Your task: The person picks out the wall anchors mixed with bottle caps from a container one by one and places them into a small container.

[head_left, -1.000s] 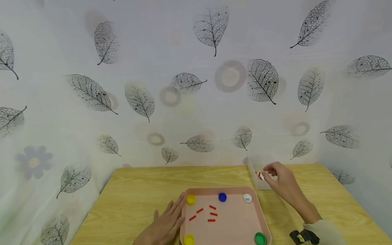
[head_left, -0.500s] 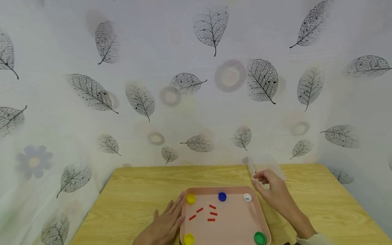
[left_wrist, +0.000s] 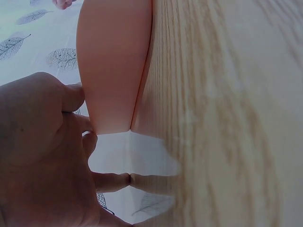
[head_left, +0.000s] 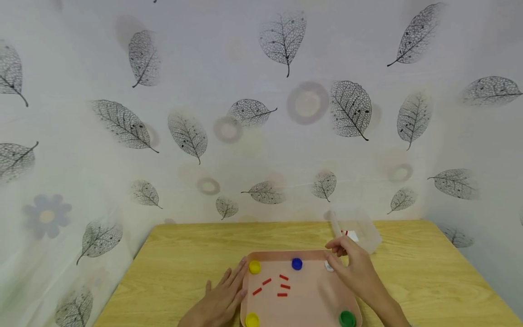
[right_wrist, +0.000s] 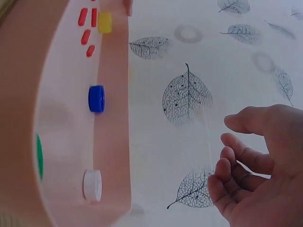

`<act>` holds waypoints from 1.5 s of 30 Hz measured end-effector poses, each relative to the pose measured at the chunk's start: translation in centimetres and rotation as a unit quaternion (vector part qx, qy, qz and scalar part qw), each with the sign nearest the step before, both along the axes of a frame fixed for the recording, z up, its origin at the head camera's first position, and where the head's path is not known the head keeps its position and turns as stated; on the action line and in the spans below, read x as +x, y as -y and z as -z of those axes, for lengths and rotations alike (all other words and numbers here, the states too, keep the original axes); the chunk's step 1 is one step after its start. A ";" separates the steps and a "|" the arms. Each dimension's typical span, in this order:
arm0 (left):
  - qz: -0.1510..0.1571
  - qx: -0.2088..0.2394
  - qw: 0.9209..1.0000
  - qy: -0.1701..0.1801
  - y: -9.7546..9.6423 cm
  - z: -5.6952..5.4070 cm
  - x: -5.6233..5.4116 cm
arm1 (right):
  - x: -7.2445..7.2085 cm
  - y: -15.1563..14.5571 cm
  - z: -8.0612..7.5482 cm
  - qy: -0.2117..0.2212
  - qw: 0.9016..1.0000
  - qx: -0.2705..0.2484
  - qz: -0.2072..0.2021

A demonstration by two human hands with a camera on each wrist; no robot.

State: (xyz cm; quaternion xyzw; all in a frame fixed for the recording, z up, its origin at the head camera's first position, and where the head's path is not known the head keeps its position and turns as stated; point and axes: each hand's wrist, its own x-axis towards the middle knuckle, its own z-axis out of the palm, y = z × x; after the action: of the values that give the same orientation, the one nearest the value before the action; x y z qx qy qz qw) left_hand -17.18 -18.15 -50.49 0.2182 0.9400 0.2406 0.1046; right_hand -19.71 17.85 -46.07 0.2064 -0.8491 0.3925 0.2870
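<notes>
A pink tray [head_left: 302, 305] lies on the table with several short red sticks [head_left: 285, 286] in it. Bottle caps sit along its edges: a yellow cap [head_left: 254, 267], another yellow cap [head_left: 252, 319], a blue cap [head_left: 297, 264], a white cap [right_wrist: 93, 185] and a green cap [head_left: 347, 319]. My left hand [head_left: 220, 295] rests flat with straight fingers along the tray's left side. Above the tray's back right corner hovers my right hand [head_left: 353, 268], partly covering the white cap in the head view. Its fingers are loosely bent, thumb apart from the index finger, and nothing shows between them.
Behind the right hand stands a clear plastic box [head_left: 367, 236] with red sticks and a white label [head_left: 352, 235] inside. The wooden table [head_left: 196, 245] ends at a leaf-patterned curtain [head_left: 245, 136] at the back.
My right hand has come away from the clear box, moving left and toward me over the tray's corner. The left hand and the sticks in the tray have stayed put.
</notes>
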 end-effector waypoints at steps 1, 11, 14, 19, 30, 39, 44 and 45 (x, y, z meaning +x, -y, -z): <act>0.000 -0.001 1.000 0.001 0.0 0.0 0.0 | 0.1 0.2 0.0 -0.004 1.000 -0.001 -0.002; 0.002 -0.005 1.000 0.000 -0.1 0.0 0.1 | 0.7 2.5 0.9 0.006 0.999 -0.004 -0.034; 0.002 -0.003 1.000 -0.002 -0.1 0.1 0.1 | 1.0 3.0 1.2 0.025 0.999 -0.013 -0.040; 0.004 0.001 1.000 -0.002 0.0 0.1 0.0 | 1.2 3.7 1.9 0.044 0.997 -0.022 -0.057; 0.001 -0.004 1.000 0.002 -0.1 -0.1 0.0 | 1.7 5.1 3.9 0.118 0.986 -0.029 -0.117; -0.003 -0.003 1.000 0.003 -0.3 -0.2 0.0 | 1.3 5.6 5.5 0.231 0.957 -0.052 -0.166; -0.005 -0.010 1.000 0.005 -0.1 -0.2 0.0 | 1.2 5.7 6.1 0.231 0.954 -0.031 -0.190; -0.006 -0.011 1.000 0.007 -0.1 -0.1 -0.1 | 1.1 5.7 6.2 0.225 0.955 -0.025 -0.192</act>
State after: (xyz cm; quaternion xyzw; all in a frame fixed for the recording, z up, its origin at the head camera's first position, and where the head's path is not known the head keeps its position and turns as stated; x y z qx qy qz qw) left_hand -17.25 -18.06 -50.36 0.2093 0.9432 0.2323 0.1120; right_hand -18.60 12.13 -52.30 0.2650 -0.8261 0.4972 0.0127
